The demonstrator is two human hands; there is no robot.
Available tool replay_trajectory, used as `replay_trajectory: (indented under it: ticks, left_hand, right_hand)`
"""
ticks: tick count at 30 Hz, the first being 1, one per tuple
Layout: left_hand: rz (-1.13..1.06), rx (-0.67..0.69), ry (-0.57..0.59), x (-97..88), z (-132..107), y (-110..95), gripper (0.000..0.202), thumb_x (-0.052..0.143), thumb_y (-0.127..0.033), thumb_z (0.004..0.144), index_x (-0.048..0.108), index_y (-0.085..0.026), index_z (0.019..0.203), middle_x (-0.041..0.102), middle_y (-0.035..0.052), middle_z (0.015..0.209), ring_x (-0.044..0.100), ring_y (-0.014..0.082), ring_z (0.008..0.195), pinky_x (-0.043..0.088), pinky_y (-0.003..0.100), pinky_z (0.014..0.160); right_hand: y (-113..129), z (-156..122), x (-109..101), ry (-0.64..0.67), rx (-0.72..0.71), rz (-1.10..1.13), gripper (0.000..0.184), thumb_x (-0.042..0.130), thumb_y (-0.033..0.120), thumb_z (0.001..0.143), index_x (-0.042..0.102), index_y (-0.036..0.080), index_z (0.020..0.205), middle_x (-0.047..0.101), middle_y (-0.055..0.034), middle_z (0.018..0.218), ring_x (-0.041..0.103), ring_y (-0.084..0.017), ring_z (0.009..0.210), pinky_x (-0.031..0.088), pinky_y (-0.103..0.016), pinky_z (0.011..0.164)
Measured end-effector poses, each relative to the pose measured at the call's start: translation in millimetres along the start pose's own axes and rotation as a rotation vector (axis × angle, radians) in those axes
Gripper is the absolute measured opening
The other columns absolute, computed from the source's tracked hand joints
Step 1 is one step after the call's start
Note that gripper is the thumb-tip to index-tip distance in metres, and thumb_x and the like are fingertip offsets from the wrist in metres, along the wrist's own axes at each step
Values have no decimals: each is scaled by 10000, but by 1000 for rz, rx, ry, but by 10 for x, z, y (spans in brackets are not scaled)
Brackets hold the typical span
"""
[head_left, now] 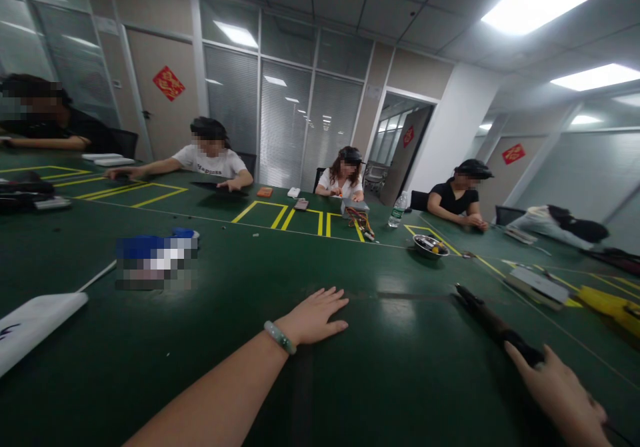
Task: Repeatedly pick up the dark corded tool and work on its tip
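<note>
Screwdriver (493,323) lies near right on green table (200,367), dark handle end under right hand (563,390) w/ fingers around it. Left hand (315,317) flat, spread, empty, centre of table, bracelet (280,337) on wrist.

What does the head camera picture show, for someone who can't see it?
The left hand lies flat on a green table, while the right hand holds a dark tool. Other people sit along the far side.
</note>
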State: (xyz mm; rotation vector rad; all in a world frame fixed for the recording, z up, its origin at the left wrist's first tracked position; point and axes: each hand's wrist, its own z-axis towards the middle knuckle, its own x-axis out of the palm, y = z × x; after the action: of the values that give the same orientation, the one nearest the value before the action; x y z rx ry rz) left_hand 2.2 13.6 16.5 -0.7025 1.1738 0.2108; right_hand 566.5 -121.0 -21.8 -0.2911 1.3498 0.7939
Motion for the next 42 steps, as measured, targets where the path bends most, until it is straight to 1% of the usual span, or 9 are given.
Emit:
replay_trajectory:
  ticks: [3, 10, 13, 16, 20, 26, 33, 37, 42]
  left_hand:
    - [8, 0, 1, 4, 3, -8, 634, 362, -609, 934, 278, -295, 1478, 268, 26, 1539, 217, 232, 1425, 189, 421, 1159]
    - [22, -20, 14, 30, 16, -9, 689, 333, -623, 935, 149, -292, 1510, 217, 28, 1559, 189, 237, 1433, 176, 423, 1161]
    - [32, -38, 2, 26, 32, -32, 736, 347, -643, 921, 84, -300, 1516, 181, 35, 1569, 139, 261, 1443, 140, 458, 1161]
    - [63, -57, -18, 31, 56, -46, 797, 362, -673, 899, 34, -292, 1517, 99, 54, 1582, 69, 283, 1450, 70, 501, 1158]
    - [98, -67, -38, 79, 78, -22, 836, 366, -681, 891, -14, -277, 1516, 13, 60, 1587, 16, 282, 1453, 31, 495, 1156]
    - [133, -61, -66, 116, 77, 6, 835, 358, -675, 895, -10, -257, 1518, 26, 66, 1588, 13, 272, 1454, 22, 462, 1156]
    - [119, -66, -60, 102, 74, 3, 832, 349, -683, 893, -10, -265, 1517, 31, 60, 1588, 33, 265, 1454, 26, 453, 1159]
    - [117, -66, -80, 101, 74, 12, 850, 357, -680, 892, -30, -253, 1517, 15, 66, 1587, 23, 264, 1454, 25, 447, 1163]
    - [93, -73, -73, 78, 71, 23, 876, 386, -692, 873, -35, -272, 1515, -15, 61, 1586, 18, 284, 1452, 36, 480, 1161]
  right_hand:
    - [187, 74, -33, 22, 107, -17, 1018, 393, 874, 644, 379, 227, 1430, 424, -269, 1307, 418, -523, 1167, 333, -671, 886]
    - [-120, 530, 77, 46, 57, 49, 883, 484, 845, 588, 509, 331, 1305, 454, -246, 1288, 458, -527, 1101, 357, -669, 786]
    - [-61, 612, 103, 47, 23, 70, 853, 450, 844, 615, 532, 324, 1286, 478, -221, 1252, 467, -521, 1098, 376, -676, 768]
    - [164, 540, 84, 57, -20, 72, 803, 415, 822, 678, 540, 313, 1286, 469, -210, 1258, 457, -516, 1108, 381, -670, 774]
    - [473, 310, 16, 13, -5, 61, 783, 402, 810, 718, 562, 286, 1277, 475, -226, 1243, 456, -526, 1076, 368, -677, 756]
    - [765, -161, -137, -4, -45, 38, 695, 398, 767, 783, 562, 298, 1269, 490, -182, 1210, 488, -457, 1032, 385, -608, 774]
    - [1214, -582, -374, -293, -373, -131, 409, 526, 510, 877, 592, 301, 1222, 534, -107, 1123, 462, -335, 1021, 334, -475, 854]
    - [1651, -641, -327, -189, -462, -60, 394, 605, 501, 847, 603, 325, 1200, 540, -68, 1091, 477, -290, 991, 333, -421, 839]
    - [2229, -743, -80, -16, -555, 130, 377, 644, 485, 834, 623, 305, 1166, 544, -46, 1046, 500, -262, 994, 348, -365, 820]
